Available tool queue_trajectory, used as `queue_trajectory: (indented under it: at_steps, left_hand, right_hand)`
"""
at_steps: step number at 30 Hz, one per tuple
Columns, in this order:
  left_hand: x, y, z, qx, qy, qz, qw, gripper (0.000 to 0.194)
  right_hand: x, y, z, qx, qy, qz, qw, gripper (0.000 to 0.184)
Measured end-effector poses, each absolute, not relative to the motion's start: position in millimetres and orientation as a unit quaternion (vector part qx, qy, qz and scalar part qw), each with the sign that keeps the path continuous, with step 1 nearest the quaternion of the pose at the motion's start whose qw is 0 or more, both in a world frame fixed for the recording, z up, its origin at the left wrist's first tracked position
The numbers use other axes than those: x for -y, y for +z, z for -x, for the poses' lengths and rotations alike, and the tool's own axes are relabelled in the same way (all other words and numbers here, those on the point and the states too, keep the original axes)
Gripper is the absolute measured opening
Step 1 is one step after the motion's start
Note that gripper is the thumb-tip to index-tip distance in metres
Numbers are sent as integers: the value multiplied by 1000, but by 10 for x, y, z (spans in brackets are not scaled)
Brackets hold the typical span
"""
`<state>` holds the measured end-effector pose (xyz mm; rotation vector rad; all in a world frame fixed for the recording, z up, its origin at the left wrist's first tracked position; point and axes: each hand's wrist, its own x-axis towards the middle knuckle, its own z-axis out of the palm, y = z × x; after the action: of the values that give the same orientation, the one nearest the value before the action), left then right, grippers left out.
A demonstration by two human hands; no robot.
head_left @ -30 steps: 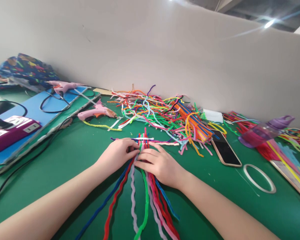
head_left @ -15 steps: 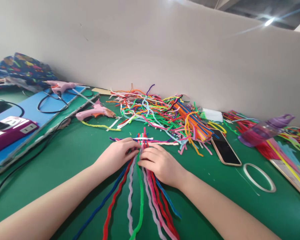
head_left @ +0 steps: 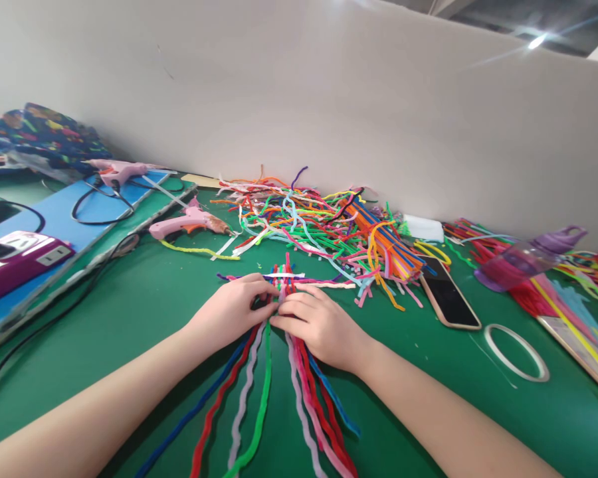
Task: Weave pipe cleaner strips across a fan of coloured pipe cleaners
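Both my hands rest on a row of coloured pipe cleaners [head_left: 279,372] laid lengthwise on the green table [head_left: 144,299]. My left hand [head_left: 229,312] has its fingers curled and pinches the strands near the woven top. My right hand [head_left: 319,325] presses its closed fingers on the strands beside it, fingertips touching the left hand's. Blue, red, white and green strands fan toward me on the left. Pink, red and blue ones lie under my right wrist. Short cross pieces [head_left: 289,277] run across the top of the row.
A big heap of loose pipe cleaners [head_left: 329,226] lies behind my hands. A pink glue gun [head_left: 184,224] lies left of it, another on a blue board [head_left: 64,212] with a purple power strip [head_left: 14,255]. To the right are a phone [head_left: 448,295], a tape ring [head_left: 515,352] and a purple bottle [head_left: 528,259].
The green and white strands have swung left at their near ends, spreading the fan wider. My fingertips have closed together at the woven top.
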<state>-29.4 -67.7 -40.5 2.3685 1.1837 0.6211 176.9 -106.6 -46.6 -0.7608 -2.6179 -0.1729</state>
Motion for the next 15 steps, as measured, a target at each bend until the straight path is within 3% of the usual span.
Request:
queue_trajectory:
  at_steps: [15]
  left_hand:
    - [672, -433, 309, -402, 218, -868, 194, 26]
  right_hand:
    - [1042, -501, -1786, 940, -46, 264, 211, 28]
